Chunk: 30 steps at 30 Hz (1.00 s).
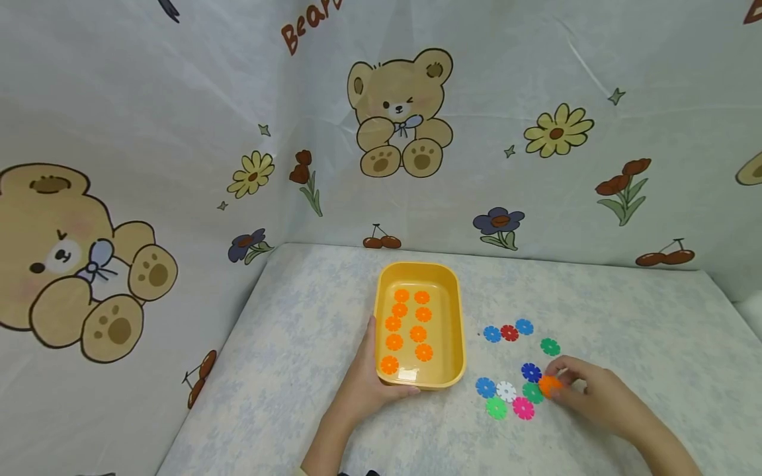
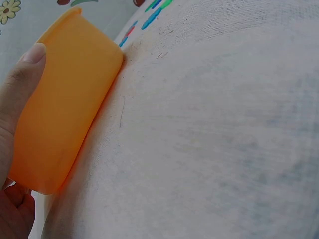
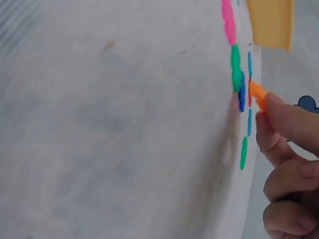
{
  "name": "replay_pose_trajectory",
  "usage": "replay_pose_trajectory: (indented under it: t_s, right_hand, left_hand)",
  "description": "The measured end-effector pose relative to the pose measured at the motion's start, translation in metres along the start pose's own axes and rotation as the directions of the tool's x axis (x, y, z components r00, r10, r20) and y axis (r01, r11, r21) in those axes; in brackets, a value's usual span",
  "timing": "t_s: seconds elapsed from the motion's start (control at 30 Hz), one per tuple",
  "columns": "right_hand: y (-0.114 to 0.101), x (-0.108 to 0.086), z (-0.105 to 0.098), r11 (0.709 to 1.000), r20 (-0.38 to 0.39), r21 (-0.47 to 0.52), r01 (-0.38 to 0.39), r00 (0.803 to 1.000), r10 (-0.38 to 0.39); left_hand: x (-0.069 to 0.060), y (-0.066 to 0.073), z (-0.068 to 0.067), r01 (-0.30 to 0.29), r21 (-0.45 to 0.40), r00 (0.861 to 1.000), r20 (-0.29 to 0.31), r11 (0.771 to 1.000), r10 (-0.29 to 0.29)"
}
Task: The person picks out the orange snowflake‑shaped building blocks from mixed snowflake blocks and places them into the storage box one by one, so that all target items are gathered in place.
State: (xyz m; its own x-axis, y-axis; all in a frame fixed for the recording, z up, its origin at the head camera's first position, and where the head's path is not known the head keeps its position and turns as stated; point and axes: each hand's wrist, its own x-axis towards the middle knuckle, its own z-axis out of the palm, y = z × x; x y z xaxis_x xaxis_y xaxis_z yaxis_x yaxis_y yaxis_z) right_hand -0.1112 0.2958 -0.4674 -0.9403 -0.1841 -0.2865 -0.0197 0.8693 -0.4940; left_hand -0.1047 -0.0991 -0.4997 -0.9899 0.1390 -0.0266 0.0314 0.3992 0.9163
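My left hand (image 1: 361, 387) holds the near left corner of a yellow plastic tray (image 1: 460, 317); in the left wrist view the thumb (image 2: 27, 72) lies along the tray's wall (image 2: 75, 99). Several orange notched discs (image 1: 419, 334) lie inside it in two rough columns. To the right, my right hand (image 1: 598, 393) pinches one orange disc (image 1: 550, 386) between thumb and fingers. In the right wrist view that orange disc (image 3: 258, 94) is held above the table. Just under it in the head view is a green disc (image 1: 532, 393), partly covered, with a dark blue disc (image 1: 531, 372) beside it.
Near the right hand lie a pink disc (image 1: 524, 408), a white disc (image 1: 506, 391), a light green disc (image 1: 497, 408) and a blue disc (image 1: 485, 387). Farther back are a red disc (image 1: 509, 332) between two blue ones and another green disc (image 1: 550, 346). Bear-print cloth (image 1: 476, 79) hangs behind the table.
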Motion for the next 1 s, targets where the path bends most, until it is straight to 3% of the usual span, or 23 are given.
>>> replay_pose_trajectory:
  t_s: [0.17,0.37,0.5,0.63,0.8,1.0]
  right_hand:
    - [-0.023,0.003,-0.004,0.984,-0.045,0.164,0.068,0.997,-0.061]
    - [-0.062,0.015,0.001,0.938,-0.047,0.325,0.121,0.993,-0.112]
    - [-0.086,0.026,0.009,0.901,-0.045,0.391,0.19,0.981,-0.188]
    - [-0.109,0.036,0.018,0.883,-0.046,0.398,0.248,0.967,-0.251]
    - [-0.137,0.047,0.026,0.889,-0.017,0.366,0.275,0.957,-0.289]
    - [-0.157,0.056,0.037,0.916,0.015,0.216,0.339,0.937,-0.35]
  left_hand:
    - [0.0,0.001,-0.001,0.007,0.003,1.0,0.003,1.0,-0.007]
    - [-0.001,0.002,-0.001,0.019,0.018,1.0,0.006,1.0,-0.019]
    - [-0.001,0.002,0.0,0.022,0.02,1.0,0.004,1.0,-0.022]
    - [-0.001,0.002,0.0,0.023,0.03,1.0,0.003,0.999,-0.023]
    - [-0.001,0.001,0.0,0.02,0.054,1.0,0.0,0.998,-0.021]
    - [-0.002,0.002,-0.001,0.036,0.053,0.999,0.007,0.998,-0.037]
